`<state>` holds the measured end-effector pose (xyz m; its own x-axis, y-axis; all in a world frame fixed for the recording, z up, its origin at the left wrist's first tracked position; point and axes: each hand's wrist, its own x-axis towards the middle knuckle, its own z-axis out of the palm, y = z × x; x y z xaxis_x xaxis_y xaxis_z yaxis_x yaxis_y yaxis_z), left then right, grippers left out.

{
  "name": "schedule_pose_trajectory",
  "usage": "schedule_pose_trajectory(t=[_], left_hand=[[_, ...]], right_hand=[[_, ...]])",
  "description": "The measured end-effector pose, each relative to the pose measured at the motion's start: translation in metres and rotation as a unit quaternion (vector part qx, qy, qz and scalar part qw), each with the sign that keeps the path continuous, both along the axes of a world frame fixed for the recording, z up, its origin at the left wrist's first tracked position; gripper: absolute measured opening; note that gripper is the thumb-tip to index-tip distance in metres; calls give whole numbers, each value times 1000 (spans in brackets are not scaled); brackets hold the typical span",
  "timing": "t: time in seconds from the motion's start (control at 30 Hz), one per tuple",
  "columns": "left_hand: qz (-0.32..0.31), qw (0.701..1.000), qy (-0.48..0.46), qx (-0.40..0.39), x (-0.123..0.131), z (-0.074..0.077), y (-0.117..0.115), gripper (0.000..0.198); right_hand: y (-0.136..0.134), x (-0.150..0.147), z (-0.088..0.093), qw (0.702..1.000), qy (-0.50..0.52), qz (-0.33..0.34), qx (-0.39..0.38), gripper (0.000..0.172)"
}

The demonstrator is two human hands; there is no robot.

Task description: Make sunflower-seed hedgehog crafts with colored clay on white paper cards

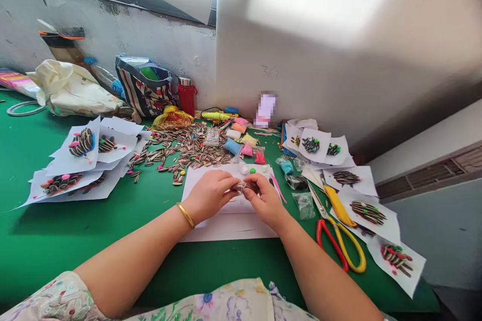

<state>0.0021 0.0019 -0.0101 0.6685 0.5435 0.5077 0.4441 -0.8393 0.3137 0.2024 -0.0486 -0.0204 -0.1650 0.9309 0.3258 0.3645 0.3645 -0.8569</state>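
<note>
A green-topped surface (94, 241) runs below a white wall (124, 45) marked with a faint pencilled "363" (270, 71). Left of the hands, paper sheets (83, 163) with striped sunflower-seed figures lie beside a heap of loose seeds (188, 148); more sheets fan out on the right, near scissors (335, 248) with red and yellow handles. Above a white sheet (229, 223), the left hand (209, 194) and right hand (265, 200) meet, each grip closed on a small clear plastic packet (241, 187) pinched between the fingertips (250, 184). A gold bangle (186, 214) circles the left wrist.
</note>
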Motion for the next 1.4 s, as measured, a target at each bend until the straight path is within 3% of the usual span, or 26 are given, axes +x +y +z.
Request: schedule_pose_trajectory(t=[0.23, 0.37, 0.43, 0.53, 0.6, 0.7, 0.77, 0.83, 0.9, 1.07, 1.2, 1.4], left_hand=[[22, 999, 37, -7, -2, 3, -2, 17], [41, 988, -7, -147, -3, 8, 1, 14], [56, 962, -52, -264, -2, 10, 2, 16], [66, 898, -118, -420, 1, 11, 2, 19], [49, 863, -141, -484, 2, 11, 2, 21], [10, 839, -147, -524, 3, 8, 1, 25], [3, 844, -138, -518, 4, 6, 1, 26], [13, 869, -132, -476, 3, 3, 1, 24], [17, 902, -136, -409, 2, 2, 0, 26], [-50, 973, -90, -208, -3, 1, -1, 34], [-47, 982, -77, -166, -7, 5, 3, 26], [-24, 967, -102, -231, -8, 10, 5, 9]], right_hand=[[2, 0, 2, 998, -51, -1, 40, 14], [3, 4, 5, 994, -79, 2, 72, 15], [2, 5, 6, 993, -92, 1, 79, 16], [1, 4, 8, 987, -133, 5, 88, 27], [1, 2, 8, 979, -177, 2, 97, 37], [0, -3, 8, 968, -231, 3, 101, 32], [-1, -4, 7, 964, -245, 4, 102, 25], [0, -4, 6, 962, -252, -4, 107, 22], [0, -3, 5, 960, -257, -10, 109, 21], [-1, -1, 8, 979, -198, 21, 42, 24], [0, 1, 10, 991, -112, 73, -21, 27], [0, 0, 12, 987, -140, 56, -62, 35]])
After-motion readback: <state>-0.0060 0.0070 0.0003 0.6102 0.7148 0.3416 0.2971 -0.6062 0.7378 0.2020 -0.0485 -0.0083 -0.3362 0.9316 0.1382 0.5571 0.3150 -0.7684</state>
